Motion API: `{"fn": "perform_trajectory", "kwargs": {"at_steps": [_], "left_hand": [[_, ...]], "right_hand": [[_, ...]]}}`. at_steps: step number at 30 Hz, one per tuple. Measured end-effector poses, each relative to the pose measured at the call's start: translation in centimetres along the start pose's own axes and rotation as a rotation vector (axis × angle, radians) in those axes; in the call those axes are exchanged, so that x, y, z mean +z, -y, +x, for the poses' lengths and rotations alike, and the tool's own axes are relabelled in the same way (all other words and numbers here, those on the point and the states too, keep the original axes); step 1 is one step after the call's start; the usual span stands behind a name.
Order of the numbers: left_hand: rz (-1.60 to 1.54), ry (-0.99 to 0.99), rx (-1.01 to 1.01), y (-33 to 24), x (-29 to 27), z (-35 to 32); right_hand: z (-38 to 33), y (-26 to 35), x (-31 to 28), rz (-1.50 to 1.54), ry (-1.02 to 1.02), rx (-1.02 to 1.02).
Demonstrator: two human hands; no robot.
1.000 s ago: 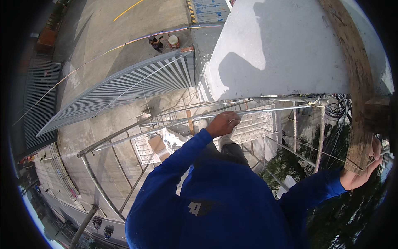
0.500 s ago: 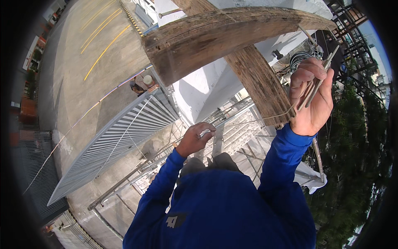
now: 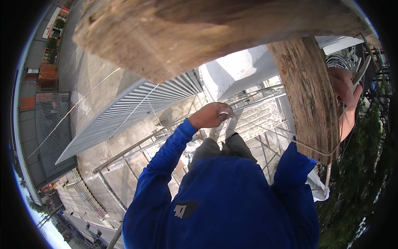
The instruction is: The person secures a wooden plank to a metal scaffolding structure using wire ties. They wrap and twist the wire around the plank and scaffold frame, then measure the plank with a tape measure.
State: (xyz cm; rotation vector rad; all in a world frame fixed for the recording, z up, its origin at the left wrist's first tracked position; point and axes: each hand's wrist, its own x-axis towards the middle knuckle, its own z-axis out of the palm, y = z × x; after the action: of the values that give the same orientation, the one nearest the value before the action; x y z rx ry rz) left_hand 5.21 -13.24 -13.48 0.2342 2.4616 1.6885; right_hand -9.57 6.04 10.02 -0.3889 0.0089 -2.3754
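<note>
Fingers of left hand (image 3: 211,115) pinch a thin cord (image 3: 265,129); right hand (image 3: 345,88) grips it behind wooden post (image 3: 311,95)

Bright blue long-sleeved shirt (image 3: 232,203), loose and creased, covering torso and both arms. Small grey-and-white patch (image 3: 185,209) on the chest. Sleeves ending at the wrists; left hand (image 3: 211,115) and right hand (image 3: 344,85) bare, no gloves. Grey trousers (image 3: 226,148) visible below the shirt hem.

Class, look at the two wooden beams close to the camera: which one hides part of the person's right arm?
The upright beam on the right. It crosses in front of the right hand and forearm, while the bigger beam runs across the top.
</note>
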Motion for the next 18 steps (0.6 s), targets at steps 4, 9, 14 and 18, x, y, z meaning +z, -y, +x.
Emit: {"fn": "perform_trajectory", "kwargs": {"at_steps": [4, 9, 14, 18], "left_hand": [[-0.046, -0.089, -0.094, -0.8, -0.5, 0.1], [-0.092, -0.145, -0.098, -3.0, -1.4, 0.1], [-0.114, -0.100, -0.156, -1.1, -0.1, 0.6], [-0.046, -0.097, -0.132, -0.9, -0.1, 1.0]], "right_hand": [[-0.1, 0.7, -0.7, -0.051, 0.009, 0.028], [-0.2, 1.3, -1.4, -0.072, 0.057, 0.096], [0.2, 1.1, -1.7, -0.044, 0.098, 0.151], [0.4, 1.3, -2.1, -0.037, 0.122, 0.176]]}}
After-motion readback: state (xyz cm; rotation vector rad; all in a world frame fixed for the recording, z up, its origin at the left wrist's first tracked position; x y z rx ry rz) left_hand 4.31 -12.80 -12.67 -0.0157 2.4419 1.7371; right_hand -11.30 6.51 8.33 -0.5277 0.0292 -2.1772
